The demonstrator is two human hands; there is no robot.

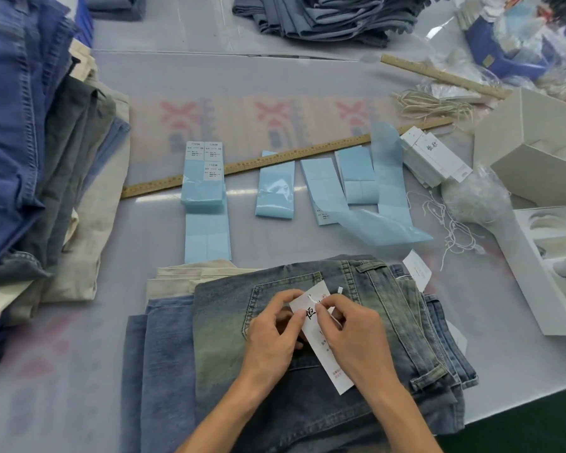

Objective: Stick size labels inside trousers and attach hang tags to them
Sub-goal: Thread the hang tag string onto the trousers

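Note:
Folded washed-denim trousers (324,403) lie on top of a small stack in front of me, back pocket up. A white hang tag (335,371) with black and red print rests on them. My left hand (272,335) pinches the tag's upper left edge. My right hand (350,331) pinches a thin white string (314,300) at the tag's top hole. Blue label backing strips (206,181) with a few white size labels lie beyond the trousers. More hang tags (435,158) are stacked at the right.
A tall pile of folded trousers (30,142) fills the left. Two wooden rulers (275,160) cross the table. Loose strings (451,230), a plastic bag and white boxes (543,152) crowd the right. More folded denim (324,18) lies at the back.

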